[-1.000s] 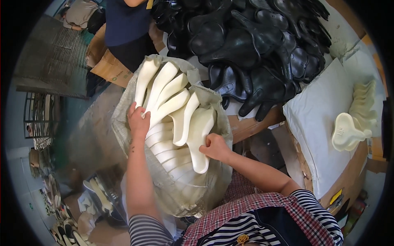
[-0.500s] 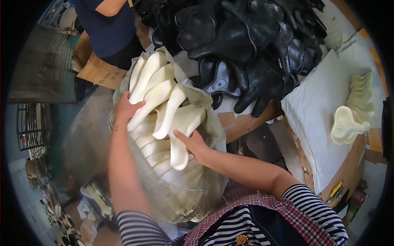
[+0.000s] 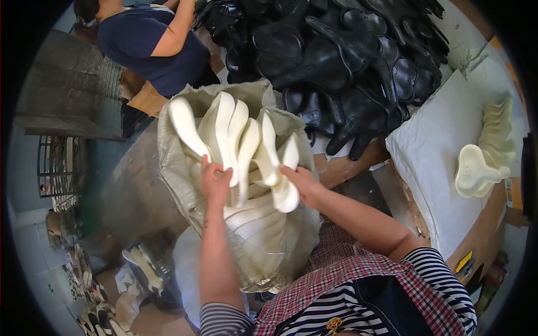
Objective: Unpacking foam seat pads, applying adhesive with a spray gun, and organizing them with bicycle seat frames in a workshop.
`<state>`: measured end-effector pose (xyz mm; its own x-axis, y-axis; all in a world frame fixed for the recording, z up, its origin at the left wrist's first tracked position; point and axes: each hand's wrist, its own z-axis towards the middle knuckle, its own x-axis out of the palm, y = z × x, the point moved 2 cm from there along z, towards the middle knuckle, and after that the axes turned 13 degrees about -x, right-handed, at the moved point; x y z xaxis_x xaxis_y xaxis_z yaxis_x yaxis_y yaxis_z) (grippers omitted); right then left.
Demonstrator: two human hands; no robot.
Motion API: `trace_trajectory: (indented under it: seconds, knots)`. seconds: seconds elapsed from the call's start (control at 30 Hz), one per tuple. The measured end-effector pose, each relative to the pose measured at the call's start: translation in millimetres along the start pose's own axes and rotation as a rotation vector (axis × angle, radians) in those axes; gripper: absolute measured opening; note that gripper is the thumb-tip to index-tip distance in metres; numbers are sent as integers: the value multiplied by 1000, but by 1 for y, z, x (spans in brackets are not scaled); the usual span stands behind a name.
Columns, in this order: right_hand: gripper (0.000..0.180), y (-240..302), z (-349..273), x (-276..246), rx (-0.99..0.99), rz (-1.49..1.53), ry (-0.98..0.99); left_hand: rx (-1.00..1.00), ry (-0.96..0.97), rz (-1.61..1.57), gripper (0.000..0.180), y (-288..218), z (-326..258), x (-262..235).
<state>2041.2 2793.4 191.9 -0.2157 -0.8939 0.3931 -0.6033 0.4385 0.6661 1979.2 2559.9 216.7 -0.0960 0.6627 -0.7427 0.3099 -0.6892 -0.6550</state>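
A sack (image 3: 179,162) of pale woven plastic stands gaping in front of me, packed with cream moulded pieces (image 3: 246,148) that have rounded, lobed ends. Several of them stand side by side in a loose row at its mouth, with more stacked flat below. My left hand (image 3: 214,182) is closed around the lower ends of pieces at the left of the row, thumb and forefinger curled. At the right side of the row, my right hand (image 3: 302,183) grips a piece, its thumb on the near face and its other fingers partly hidden.
A large heap of black moulded pieces (image 3: 336,61) lies on cardboard beyond the sack. To the right, a stack of cream lobed pieces (image 3: 476,171) rests by a white sheet (image 3: 431,151). A yellow-handled tool (image 3: 464,261) lies at lower right. Another person (image 3: 151,47) stands at far left.
Both hands have shifted right, with the left hand coming off the sack's left edge toward the middle. The cream pieces now stand more upright, in a row. The other person shows more fully.
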Motion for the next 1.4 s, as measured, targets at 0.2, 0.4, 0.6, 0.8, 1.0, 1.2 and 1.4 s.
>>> trace_trajectory:
  seconds: [0.2,0.4,0.6,0.8,1.0,1.2,1.4]
  knots:
    - [58,-12,0,-25,-45,-34,133,-585,76,-767,63,35,24,20]
    - [71,3,14,11,30,-160,97,-622,-237,-156,83,30,81,32]
    - [62,7,30,16,145,-2,70,-573,169,-409,74,40,90,30]
    - [55,-18,20,22,-114,-140,-56,-532,122,-195,55,33,92,23]
    - [66,-18,-14,21,-178,-373,-12,-531,190,-477,49,49,70,17]
    - [73,3,-72,-11,-218,-562,221,-536,7,-418,29,42,-19,-20]
    - [69,64,-130,-55,-421,-881,403,-209,-105,-449,32,23,-128,-47]
